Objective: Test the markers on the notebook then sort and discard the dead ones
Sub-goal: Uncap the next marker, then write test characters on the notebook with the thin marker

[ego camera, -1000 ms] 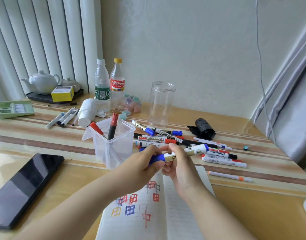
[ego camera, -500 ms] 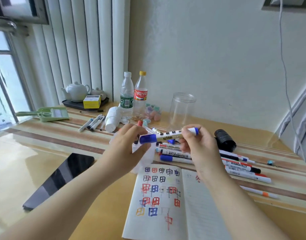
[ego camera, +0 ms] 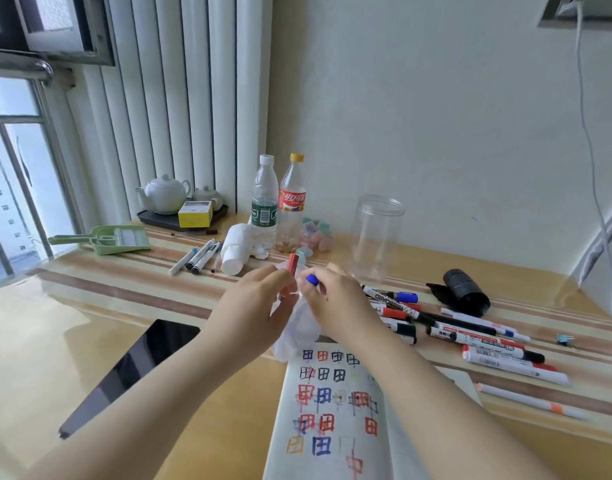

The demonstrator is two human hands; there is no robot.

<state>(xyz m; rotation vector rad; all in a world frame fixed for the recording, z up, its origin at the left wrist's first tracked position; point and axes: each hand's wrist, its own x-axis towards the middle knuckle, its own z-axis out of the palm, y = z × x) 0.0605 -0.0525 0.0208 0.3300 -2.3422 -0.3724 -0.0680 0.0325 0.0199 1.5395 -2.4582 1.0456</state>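
Fingers [ego camera: 327, 289] of the right hand [ego camera: 335, 303] are pinching a blue-capped marker [ego camera: 312, 280] over the clear cup [ego camera: 299, 327] — barrel mostly hidden. Left hand [ego camera: 254, 303] is curling beside a red marker [ego camera: 292, 266] in it; actual grip I cannot tell. Marker is looking light, stiff, slick — best held mid-barrel. Notebook [ego camera: 332, 427] is lying just below.

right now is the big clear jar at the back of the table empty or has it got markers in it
Empty. The clear jar stands upright with no lid, and the wall and table show straight through it; no markers inside.
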